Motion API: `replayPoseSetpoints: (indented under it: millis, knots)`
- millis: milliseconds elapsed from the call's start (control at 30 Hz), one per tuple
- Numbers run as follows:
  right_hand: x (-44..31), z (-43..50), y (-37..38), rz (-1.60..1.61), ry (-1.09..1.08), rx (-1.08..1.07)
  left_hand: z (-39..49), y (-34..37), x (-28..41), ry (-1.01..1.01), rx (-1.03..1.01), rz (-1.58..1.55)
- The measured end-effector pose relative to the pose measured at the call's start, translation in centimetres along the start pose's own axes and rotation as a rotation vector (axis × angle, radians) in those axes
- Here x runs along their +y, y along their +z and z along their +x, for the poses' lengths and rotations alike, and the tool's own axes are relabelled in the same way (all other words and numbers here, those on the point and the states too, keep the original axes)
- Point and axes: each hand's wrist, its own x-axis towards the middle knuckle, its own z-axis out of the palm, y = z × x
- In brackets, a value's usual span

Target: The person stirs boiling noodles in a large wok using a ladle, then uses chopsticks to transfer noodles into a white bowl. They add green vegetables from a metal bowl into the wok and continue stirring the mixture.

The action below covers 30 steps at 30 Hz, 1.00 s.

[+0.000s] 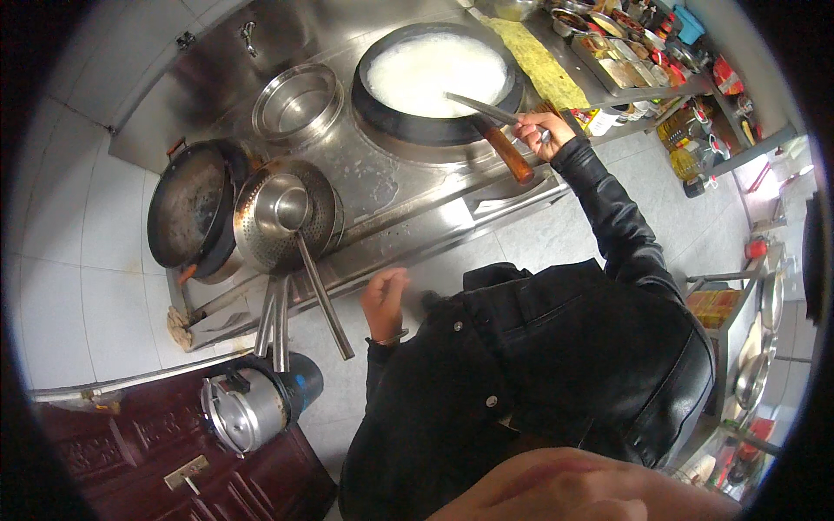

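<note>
My right hand [542, 135] grips the long metal handle of a cooking utensil [479, 107]. The handle reaches over the rim of a large black wok [404, 133], and its far end meets a white, frothy-looking liquid [436, 75]. Whatever head the utensil has is hidden there. The wok's wooden handle [508, 156] juts toward me just below my right hand. In front of my body, my left hand [384, 301] hangs in the air with its fingers curled in, apparently holding nothing. It is apart from the counter edge and right of the ladle handles.
A steel pot [298, 104] sits left of the wok. A metal ladle [283, 203] rests on a perforated strainer [251, 244], handles overhanging the edge. Beside them leans another dark wok [186, 205]. Seasoning trays [625, 62] stand at right; a pressure cooker [244, 410] is low left.
</note>
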Motion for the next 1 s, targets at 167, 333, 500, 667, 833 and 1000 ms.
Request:
replayPoseSetpoints:
  millis: [167, 333, 500, 667, 833, 1000]
  knots:
    - [-0.7, 0.0, -0.9, 0.338, 0.032, -0.085, -0.2, -0.3, 0.3, 0.013, -0.006, 0.031]
    - [-1.7, 0.2, -0.5, 0.235, 0.000, -0.091, -0.1, -0.1, 0.6, -0.004, 0.003, -0.008]
    - [-1.6, 1.2, 0.9, -0.177, -0.156, 0.013, -0.1, -0.5, 0.5, 0.017, 0.044, 0.031]
    - [0.1, 4.2, 1.7, -0.931, -0.418, 0.257, -0.1, -0.9, 0.1, 0.013, 0.069, 0.025]
    - [0.3, 9.4, 1.3, -1.740, -0.589, 0.526, -0.2, -1.1, 0.1, 0.008, 0.087, 0.011]
    - [0.7, 13.0, -1.0, -1.981, -0.622, 0.534, -0.5, -1.2, 0.3, -0.029, 0.094, -0.050]
